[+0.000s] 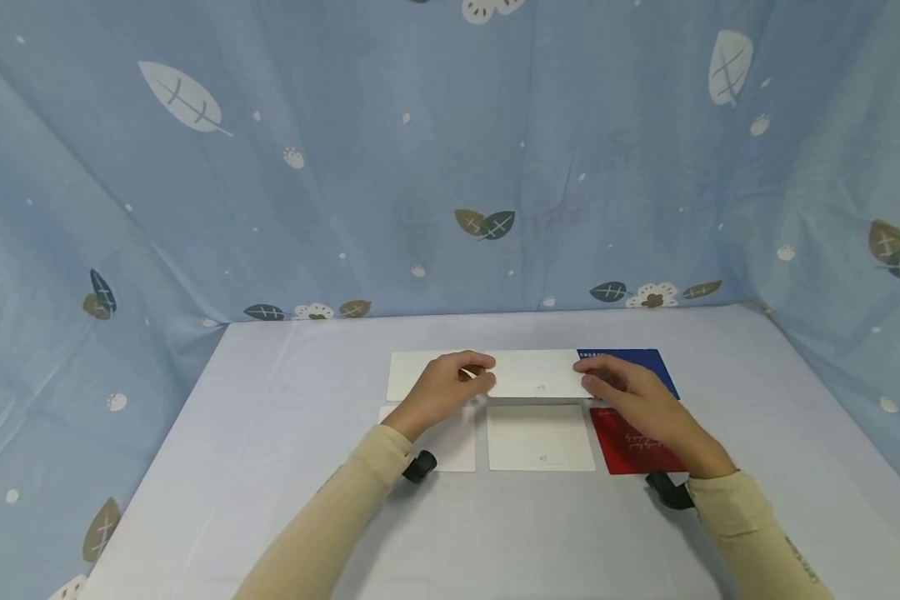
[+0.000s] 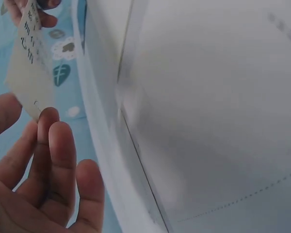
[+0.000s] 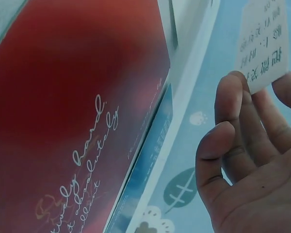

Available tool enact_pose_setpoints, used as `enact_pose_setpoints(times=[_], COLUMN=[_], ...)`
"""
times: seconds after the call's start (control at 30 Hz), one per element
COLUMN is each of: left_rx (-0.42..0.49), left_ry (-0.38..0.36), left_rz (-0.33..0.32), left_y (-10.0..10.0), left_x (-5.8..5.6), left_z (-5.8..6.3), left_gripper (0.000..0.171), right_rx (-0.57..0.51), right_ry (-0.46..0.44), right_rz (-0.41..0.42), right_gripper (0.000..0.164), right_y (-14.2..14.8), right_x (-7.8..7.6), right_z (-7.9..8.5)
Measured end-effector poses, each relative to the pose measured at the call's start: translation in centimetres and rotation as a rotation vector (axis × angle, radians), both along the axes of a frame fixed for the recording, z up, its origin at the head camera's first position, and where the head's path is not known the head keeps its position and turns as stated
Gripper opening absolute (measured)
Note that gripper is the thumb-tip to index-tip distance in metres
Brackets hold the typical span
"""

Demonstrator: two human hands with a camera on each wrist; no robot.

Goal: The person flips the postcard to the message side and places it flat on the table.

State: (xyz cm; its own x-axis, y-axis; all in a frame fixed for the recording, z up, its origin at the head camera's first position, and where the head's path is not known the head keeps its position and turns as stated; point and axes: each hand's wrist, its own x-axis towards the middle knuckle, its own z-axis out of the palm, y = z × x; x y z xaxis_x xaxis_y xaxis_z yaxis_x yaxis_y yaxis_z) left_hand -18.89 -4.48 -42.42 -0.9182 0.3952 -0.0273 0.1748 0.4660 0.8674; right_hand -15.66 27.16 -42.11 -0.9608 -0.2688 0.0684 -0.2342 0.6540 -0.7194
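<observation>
A white card is held up off the table between both hands in the head view. My left hand pinches its left edge between thumb and fingers. At its right edge, my right hand does the same. Handwriting-like dark characters cover one face of the card in the left wrist view. The right wrist view shows the card between the right thumb and fingertips. Below it lie a white card and a red card with pale script. A blue card is partly covered by the right hand.
Another white card lies at the back left, and one more white card sits in front of it, partly behind the left hand. All lie on a pale cloth-covered table. A blue leaf-patterned curtain hangs behind.
</observation>
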Motion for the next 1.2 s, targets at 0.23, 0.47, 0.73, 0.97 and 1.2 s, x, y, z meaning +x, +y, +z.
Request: enact_pose_setpoints(times=[0.23,0.47,0.73,0.97,1.2], left_rx=[-0.066,-0.098,-0.271,-0.413,-0.480], left_ry=[0.061,0.106,0.189,0.275,0.308], left_rz=[0.000,0.001,0.006,0.004,0.037], left_y=[0.1,0.4,0.9,1.6,2.4], left_x=[0.1,-0.1,-0.4,-0.6,-1.2], left_z=[-0.1,0.2,0.7,1.2,1.5], left_gripper=[0.031,0.030,0.036,0.040,0.040], right_rx=[0.003,0.053,0.145,0.168,0.213], right_ry=[0.048,0.100,0.121,0.140,0.138], right_rz=[-0.010,-0.045,-0.073,-0.075,-0.126], right_gripper=[0.035,0.033,0.033,0.034,0.036], right_y=[-0.2,-0.2,-0.5,-0.8,-1.4], right_x=[-0.1,-0.3,-0.6,-0.9,-1.4], right_z=[0.1,0.1,-0.3,-0.2,0.1])
